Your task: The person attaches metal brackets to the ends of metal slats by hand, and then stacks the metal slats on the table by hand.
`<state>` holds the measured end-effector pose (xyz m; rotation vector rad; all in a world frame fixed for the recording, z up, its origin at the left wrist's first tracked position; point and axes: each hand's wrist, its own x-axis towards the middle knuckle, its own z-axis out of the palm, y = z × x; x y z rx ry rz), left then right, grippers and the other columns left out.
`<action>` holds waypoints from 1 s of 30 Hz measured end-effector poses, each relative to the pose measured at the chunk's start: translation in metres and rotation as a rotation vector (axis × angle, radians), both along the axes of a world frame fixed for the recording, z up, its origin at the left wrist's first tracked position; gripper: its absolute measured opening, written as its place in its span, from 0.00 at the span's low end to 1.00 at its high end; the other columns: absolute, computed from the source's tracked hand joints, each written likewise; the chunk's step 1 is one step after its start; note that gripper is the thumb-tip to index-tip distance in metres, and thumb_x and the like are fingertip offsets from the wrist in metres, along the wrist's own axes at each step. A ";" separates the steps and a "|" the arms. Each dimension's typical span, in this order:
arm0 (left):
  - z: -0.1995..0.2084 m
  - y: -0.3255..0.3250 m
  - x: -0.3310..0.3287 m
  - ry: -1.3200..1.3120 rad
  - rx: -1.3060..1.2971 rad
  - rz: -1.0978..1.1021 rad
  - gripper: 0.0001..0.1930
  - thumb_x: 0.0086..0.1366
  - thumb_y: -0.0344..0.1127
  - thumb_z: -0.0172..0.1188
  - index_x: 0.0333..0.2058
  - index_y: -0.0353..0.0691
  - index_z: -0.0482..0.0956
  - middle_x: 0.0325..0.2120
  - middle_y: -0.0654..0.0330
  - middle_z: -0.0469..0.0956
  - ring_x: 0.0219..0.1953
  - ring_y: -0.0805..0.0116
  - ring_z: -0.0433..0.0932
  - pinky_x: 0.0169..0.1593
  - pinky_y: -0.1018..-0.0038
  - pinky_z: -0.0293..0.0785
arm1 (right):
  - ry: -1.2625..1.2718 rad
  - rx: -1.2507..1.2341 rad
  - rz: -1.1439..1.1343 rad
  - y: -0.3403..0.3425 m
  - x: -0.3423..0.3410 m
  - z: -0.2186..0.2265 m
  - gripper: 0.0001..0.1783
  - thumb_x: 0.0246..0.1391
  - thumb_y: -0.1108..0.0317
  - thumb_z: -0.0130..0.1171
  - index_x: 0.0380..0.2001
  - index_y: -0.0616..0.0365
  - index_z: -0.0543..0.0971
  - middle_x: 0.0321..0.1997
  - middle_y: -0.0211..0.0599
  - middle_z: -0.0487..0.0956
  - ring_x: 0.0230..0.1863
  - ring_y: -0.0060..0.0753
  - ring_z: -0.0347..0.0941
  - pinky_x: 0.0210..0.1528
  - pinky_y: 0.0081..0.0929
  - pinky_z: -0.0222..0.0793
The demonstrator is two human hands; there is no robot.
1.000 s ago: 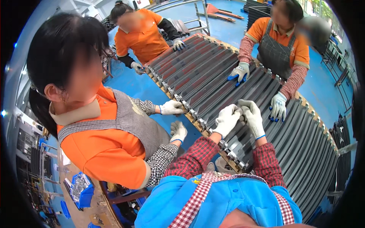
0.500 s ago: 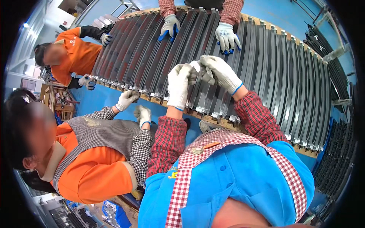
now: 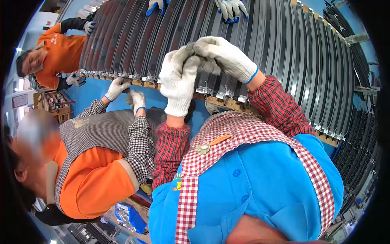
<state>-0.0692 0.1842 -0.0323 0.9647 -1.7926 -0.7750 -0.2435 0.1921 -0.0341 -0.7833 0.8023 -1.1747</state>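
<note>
Above the near edge of a rack of long dark metal strips point(image 3: 280, 53), my two white-gloved hands meet. My left hand point(image 3: 178, 77) has its fingers curled, thumb and fingertips pinched together. Touching those fingertips, my right hand point(image 3: 227, 57) is bent over them from the right, also pinching. Whatever lies between the fingers is hidden by the gloves. Below the hands, small silvery metal end pieces point(image 3: 224, 95) sit on the strip ends along the near edge.
Across the strips rest a co-worker's blue-tipped gloved hands point(image 3: 230, 9). At my left, a person in an orange shirt and checked sleeves point(image 3: 97, 175) works close by; another orange-shirted person point(image 3: 65, 53) stands at the rack's far-left end. A blue bin point(image 3: 130, 218) sits lower left.
My view has shifted, so the far co-worker's hands sit higher in the picture. My fingers have closed together, and the small pale piece seen between them earlier is hidden now.
</note>
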 end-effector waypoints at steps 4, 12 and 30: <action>-0.003 0.006 0.012 -0.079 -0.004 0.015 0.19 0.62 0.33 0.69 0.50 0.35 0.82 0.42 0.56 0.81 0.36 0.67 0.81 0.41 0.74 0.80 | 0.113 0.004 0.129 0.007 -0.001 -0.006 0.17 0.63 0.55 0.61 0.41 0.61 0.80 0.24 0.25 0.77 0.14 0.10 0.65 0.12 0.10 0.59; 0.002 0.024 0.017 -0.248 -0.124 0.099 0.08 0.62 0.31 0.67 0.38 0.35 0.83 0.30 0.58 0.82 0.26 0.68 0.77 0.32 0.74 0.74 | 0.294 -0.017 0.225 0.009 0.003 -0.011 0.16 0.65 0.58 0.59 0.41 0.61 0.81 0.25 0.26 0.78 0.15 0.11 0.66 0.13 0.11 0.58; -0.006 0.076 0.020 0.065 0.376 0.274 0.06 0.63 0.28 0.63 0.37 0.33 0.85 0.31 0.60 0.84 0.29 0.75 0.76 0.35 0.79 0.74 | 0.434 -0.160 0.326 0.021 0.013 -0.042 0.14 0.65 0.60 0.57 0.39 0.61 0.83 0.26 0.29 0.79 0.19 0.16 0.68 0.18 0.15 0.63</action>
